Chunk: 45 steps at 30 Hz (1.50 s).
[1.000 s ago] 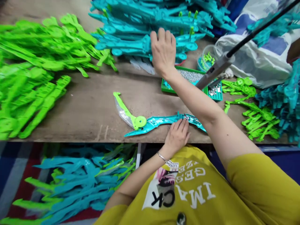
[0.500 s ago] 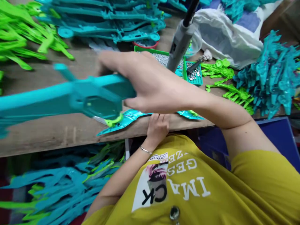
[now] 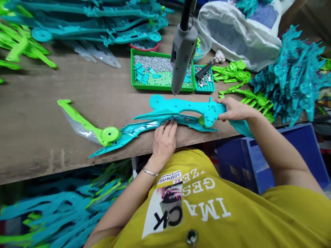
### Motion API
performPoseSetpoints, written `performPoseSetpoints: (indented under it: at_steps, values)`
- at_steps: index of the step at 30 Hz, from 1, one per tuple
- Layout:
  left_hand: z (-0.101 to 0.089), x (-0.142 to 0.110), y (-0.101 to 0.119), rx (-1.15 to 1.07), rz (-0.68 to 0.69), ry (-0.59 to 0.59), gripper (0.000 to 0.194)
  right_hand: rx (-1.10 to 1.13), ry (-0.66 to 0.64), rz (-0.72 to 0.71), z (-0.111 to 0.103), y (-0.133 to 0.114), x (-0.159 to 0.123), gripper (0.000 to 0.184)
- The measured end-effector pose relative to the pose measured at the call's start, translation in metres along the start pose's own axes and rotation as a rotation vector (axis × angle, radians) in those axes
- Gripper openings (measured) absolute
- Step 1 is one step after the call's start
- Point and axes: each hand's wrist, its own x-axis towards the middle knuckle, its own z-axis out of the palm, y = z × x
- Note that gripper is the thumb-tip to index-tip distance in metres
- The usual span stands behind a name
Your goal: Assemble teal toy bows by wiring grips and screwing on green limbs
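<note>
- My right hand (image 3: 234, 108) pinches the right end of the upper teal shell (image 3: 181, 104), nearer me than the green tray (image 3: 161, 88).
- My left hand (image 3: 164, 141) has its fingertips together on the lower teal shell (image 3: 142, 128), also nearer me than the tray; I can't tell if it pinches.
- The screwdriver (image 3: 182, 55) hangs at the tray.

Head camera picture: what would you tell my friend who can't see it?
The right hand holds a turquoise plastic piece over a second one, which the left hand touches, on a brown table. A grey tool hangs near a green tray.
</note>
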Motion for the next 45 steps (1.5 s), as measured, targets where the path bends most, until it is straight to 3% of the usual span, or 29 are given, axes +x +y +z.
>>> performPoseSetpoints:
  at_steps: [4, 8, 16, 21, 25, 29, 38, 45]
  values:
    - [0.001, -0.001, -0.001, 0.002, -0.019, -0.002, 0.052, 0.067, 0.038, 0.076, 0.005, 0.024, 0.002, 0.038]
    - [0.001, -0.002, -0.001, -0.027, -0.018, -0.020, 0.051, 0.043, 0.017, 0.149, 0.008, 0.018, 0.011, 0.035]
    - [-0.002, -0.006, -0.001, -0.040, 0.010, -0.006, 0.053, 0.037, 0.074, 0.073, 0.007, 0.012, 0.013, 0.030]
    - [-0.005, -0.006, 0.001, -0.033, 0.012, -0.006, 0.051, 0.167, 0.060, -0.093, 0.020, -0.014, 0.022, 0.044]
    - [-0.009, -0.007, 0.002, -0.026, 0.021, -0.023, 0.050, 0.270, -0.057, -0.224, 0.043, -0.030, 0.045, 0.043]
    - [-0.008, -0.010, 0.002, -0.053, 0.026, -0.023, 0.050, 0.292, -0.083, -0.316, 0.061, -0.036, 0.069, 0.041]
    - [-0.007, -0.011, 0.003, -0.034, 0.034, -0.026, 0.049, 0.056, 0.000, -0.358, 0.070, -0.043, 0.079, 0.053]
    - [-0.005, -0.012, 0.004, 0.019, 0.008, -0.060, 0.045, -0.201, 0.041, -0.357, 0.090, -0.047, 0.083, 0.044]
